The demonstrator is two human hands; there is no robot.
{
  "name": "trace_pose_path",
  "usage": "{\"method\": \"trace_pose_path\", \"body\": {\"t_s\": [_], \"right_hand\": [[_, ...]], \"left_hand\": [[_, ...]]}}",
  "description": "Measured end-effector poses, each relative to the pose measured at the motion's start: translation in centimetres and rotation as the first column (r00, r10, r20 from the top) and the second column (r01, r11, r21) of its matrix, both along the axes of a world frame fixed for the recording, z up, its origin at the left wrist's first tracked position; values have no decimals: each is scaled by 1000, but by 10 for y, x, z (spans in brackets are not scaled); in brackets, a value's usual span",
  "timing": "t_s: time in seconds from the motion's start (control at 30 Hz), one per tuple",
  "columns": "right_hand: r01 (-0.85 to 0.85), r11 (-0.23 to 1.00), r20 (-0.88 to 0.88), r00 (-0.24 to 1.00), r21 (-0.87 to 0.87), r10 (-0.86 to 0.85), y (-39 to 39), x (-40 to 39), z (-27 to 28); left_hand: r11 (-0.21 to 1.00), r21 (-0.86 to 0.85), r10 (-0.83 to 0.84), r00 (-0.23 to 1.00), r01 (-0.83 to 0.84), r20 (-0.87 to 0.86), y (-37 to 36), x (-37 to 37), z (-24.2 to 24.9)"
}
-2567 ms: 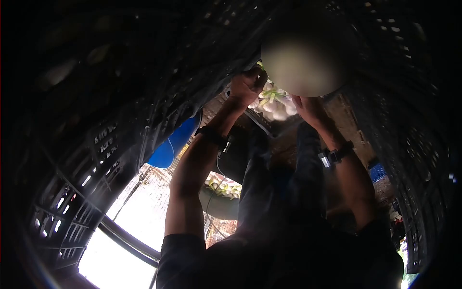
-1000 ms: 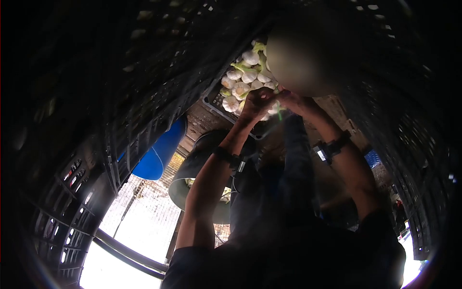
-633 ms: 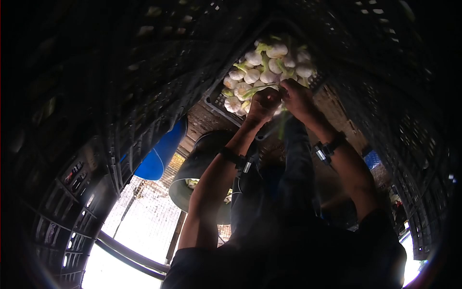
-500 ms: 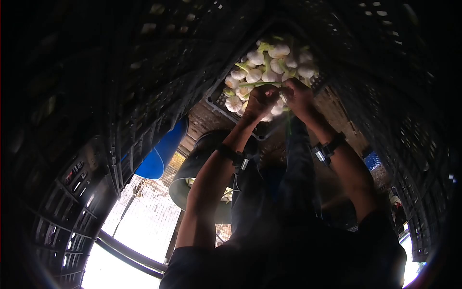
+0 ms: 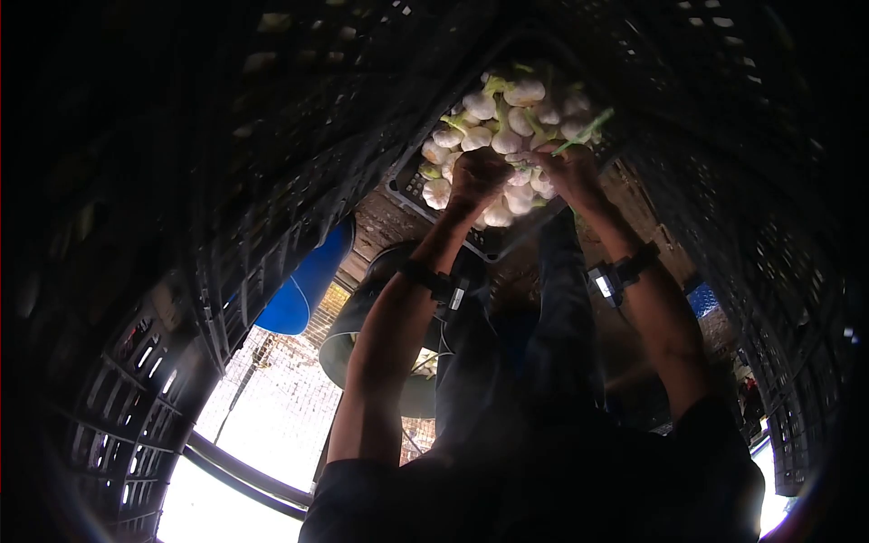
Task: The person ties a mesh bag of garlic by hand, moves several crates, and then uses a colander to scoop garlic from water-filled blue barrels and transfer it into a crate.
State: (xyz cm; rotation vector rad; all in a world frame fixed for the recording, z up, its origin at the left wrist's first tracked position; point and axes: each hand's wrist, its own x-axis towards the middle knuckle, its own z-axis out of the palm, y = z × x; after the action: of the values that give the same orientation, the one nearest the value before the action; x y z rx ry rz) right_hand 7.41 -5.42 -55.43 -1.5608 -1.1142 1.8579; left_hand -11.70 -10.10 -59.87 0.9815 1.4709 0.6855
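Many white garlic bulbs point(image 5: 507, 141) with short green stems fill a dark plastic crate at the top centre. Over the crate's near part, my left hand point(image 5: 481, 174) is closed, with its fingers curled; what it holds is hidden in shadow. Just to its right, my right hand point(image 5: 568, 169) is closed on a green stem point(image 5: 584, 132) that slants up and to the right above the bulbs. Something pale, perhaps a bulb, lies between the two hands, too small and dim to make out.
Tall black perforated crates point(image 5: 262, 163) rise on both sides. A blue container point(image 5: 294, 299) stands at the left, beside a grey bucket point(image 5: 339, 359) with pale pieces inside. The garlic crate's rim point(image 5: 507, 249) is close below my hands.
The green stem was lying across towards the left between my hands; now it points up and right from my right hand. My left hand has shifted slightly left and turned.
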Motion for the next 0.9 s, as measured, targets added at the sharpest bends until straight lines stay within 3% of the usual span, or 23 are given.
{"method": "trace_pose_path", "body": {"t_s": [0.03,0.07,0.13,0.2,0.23,0.3,0.33,0.37,0.4,0.43,0.47,0.53,0.57,0.6,0.63,0.67,0.7,0.73,0.77,0.8,0.83,0.87,0.9], "right_hand": [[-66,991,214,976,116,40,3,3,1],[-153,966,422,905,210,52,5,7,0],[-194,942,432,900,275,59,8,13,-3],[-157,986,536,837,48,107,9,10,3],[-158,986,534,838,50,107,9,13,-12],[-301,943,721,684,141,111,7,30,-50],[-293,945,724,682,145,100,4,41,-48],[100,995,538,837,28,-99,1,52,-44],[447,879,351,860,-165,-370,0,64,-35],[499,858,348,831,-120,-435,-14,87,-25],[557,827,347,792,-74,-503,-41,117,-12],[632,725,455,749,-274,-481,-125,187,-22],[663,711,461,719,-234,-519,-171,197,14],[712,678,479,667,-184,-570,-223,199,48],[769,618,533,595,-160,-602,-268,205,61],[829,542,584,511,-139,-631,-318,203,76],[848,501,657,478,-173,-583,-363,198,90],[859,462,715,465,-220,-522,-400,191,104],[889,410,696,427,-205,-577,-436,178,113],[911,363,672,393,-195,-628,-469,160,125],[909,337,686,408,-245,-602,-497,142,141],[897,321,686,440,-304,-580,-519,130,156],[899,300,669,438,-320,-601,-550,111,159]], "left_hand": [[1000,-2,-1,1000,1,1,-9,-2,-20],[1000,-19,10,988,-13,-155,-18,-5,-40],[999,-27,16,952,-26,-304,-14,-5,-32],[990,-129,-107,910,60,-400,-1,-2,23],[990,-118,-123,911,83,-393,-3,0,16],[990,-61,-139,886,125,-442,-10,-2,4],[985,-6,-152,860,171,-487,-9,-1,8],[987,-102,-155,857,120,-491,-12,-6,17],[984,-138,-171,810,112,-561,-22,-18,22],[959,-222,-277,755,178,-594,-31,-31,26],[967,-170,-255,727,190,-637,-41,-36,42],[967,7,-187,733,254,-654,-54,-34,66],[942,181,-131,806,283,-577,-60,-27,69],[887,229,-195,776,400,-600,-56,-11,78],[776,353,-251,769,523,-588,-49,3,58],[655,345,-341,670,672,-659,-47,11,29],[570,336,-451,627,750,-635,-38,8,-5],[540,86,-619,464,838,-634,-22,-2,-41],[484,-8,-736,403,875,-545,5,8,-11],[561,111,-790,571,820,-223,28,-7,-70],[531,-143,-833,483,835,-269,38,12,5],[373,-233,-864,244,898,-440,50,21,30],[394,-252,-817,212,884,-536,45,31,67]]}}
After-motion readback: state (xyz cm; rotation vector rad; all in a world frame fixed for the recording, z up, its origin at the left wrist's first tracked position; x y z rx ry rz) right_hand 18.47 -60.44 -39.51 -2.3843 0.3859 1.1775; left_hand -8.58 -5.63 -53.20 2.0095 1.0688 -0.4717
